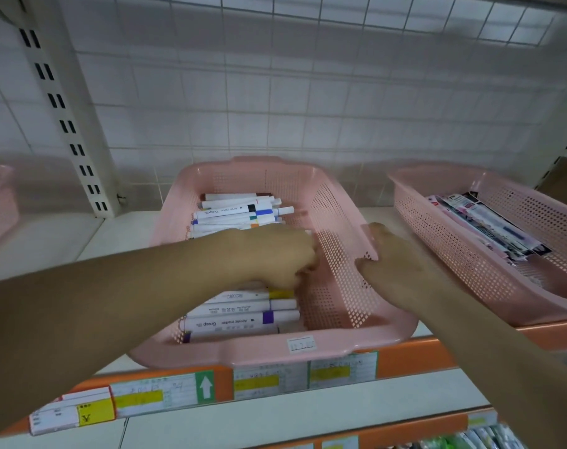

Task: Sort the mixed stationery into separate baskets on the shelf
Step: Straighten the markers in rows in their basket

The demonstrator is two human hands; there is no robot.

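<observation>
Head view: left hand curls among markers, its hold lost to blur. Right hand grips the basket rim. Next, probably, lay markers flat.

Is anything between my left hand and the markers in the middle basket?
Nothing visible. The left hand is inside the basket, right on the markers; the right hand grips its right wall, off to the side.

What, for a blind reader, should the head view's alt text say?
A left hand reaches into a pink basket of white markers, fingers curled among them, while the right hand holds its right rim. A second basket beside it holds packaged pens.
</observation>
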